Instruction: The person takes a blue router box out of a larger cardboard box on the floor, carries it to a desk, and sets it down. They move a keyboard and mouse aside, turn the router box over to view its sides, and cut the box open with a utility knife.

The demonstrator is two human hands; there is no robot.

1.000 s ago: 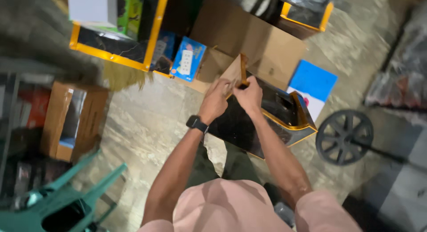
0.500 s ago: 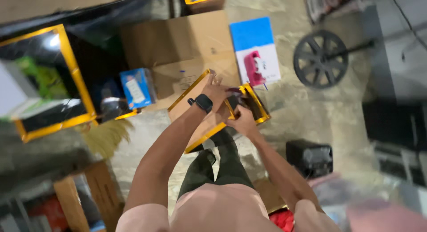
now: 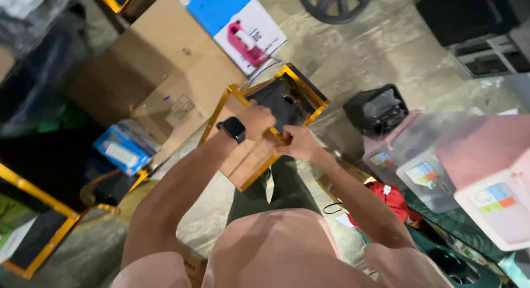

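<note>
Since 0.5 s ago, both hands are sitting higher on the yellow-framed box, which is resting on the person's lap. Left hand is gripping the frame's near edge; right hand is pinching the adjacent rim. Black lining is partly showing, brown backing still exposed; work is appearing unfinished.

The frame is shining with glossy gold edges around a dark, smooth middle and a matt brown board back. The boxes are looking like dull cardboard. The floor is looking rough.
</note>
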